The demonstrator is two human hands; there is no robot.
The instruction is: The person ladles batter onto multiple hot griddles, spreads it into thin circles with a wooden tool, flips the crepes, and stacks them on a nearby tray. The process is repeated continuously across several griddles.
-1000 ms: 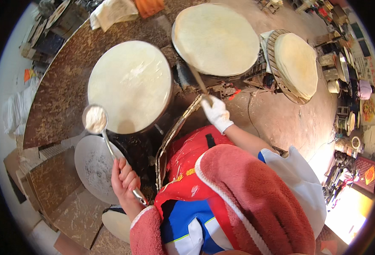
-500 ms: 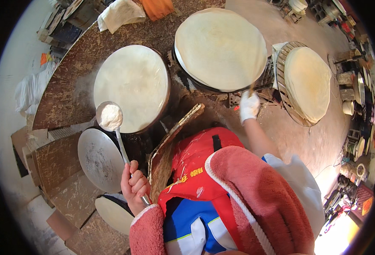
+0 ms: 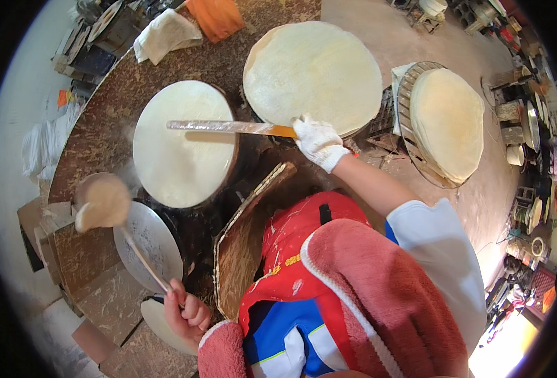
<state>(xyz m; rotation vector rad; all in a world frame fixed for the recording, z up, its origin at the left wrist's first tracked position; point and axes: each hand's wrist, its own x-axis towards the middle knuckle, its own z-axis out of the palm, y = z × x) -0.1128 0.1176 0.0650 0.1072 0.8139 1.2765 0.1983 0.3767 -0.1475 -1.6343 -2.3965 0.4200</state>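
My bare left hand (image 3: pixel 189 310) is closed round the handle of a metal ladle (image 3: pixel 143 255). Its bowl is heaped with pale batter (image 3: pixel 109 200), which hangs over the lip; the bowl is slightly blurred and above the rim of a bare grey griddle (image 3: pixel 143 242). In my white-gloved right hand (image 3: pixel 320 143) is a long flat spatula (image 3: pixel 212 126) with an orange-brown handle end. Its blade reaches left over a pale round flatbread (image 3: pixel 180 170) that covers the left griddle. A larger flatbread (image 3: pixel 313 72) lies on the griddle beyond my right hand.
On the right, a slatted round rack (image 3: pixel 407 107) bears a stack of thin flatbreads (image 3: pixel 447 123). A white cloth (image 3: pixel 167 36) and an orange cloth (image 3: pixel 215 19) lie on the brown worktop (image 3: pixel 102 126). An upright worn board (image 3: pixel 243 242) stands close before me.
My right hand has moved left, bringing the spatula from the larger flatbread to over the left one. The ladle has swung left and down, off the left griddle, and its bowl has tilted.
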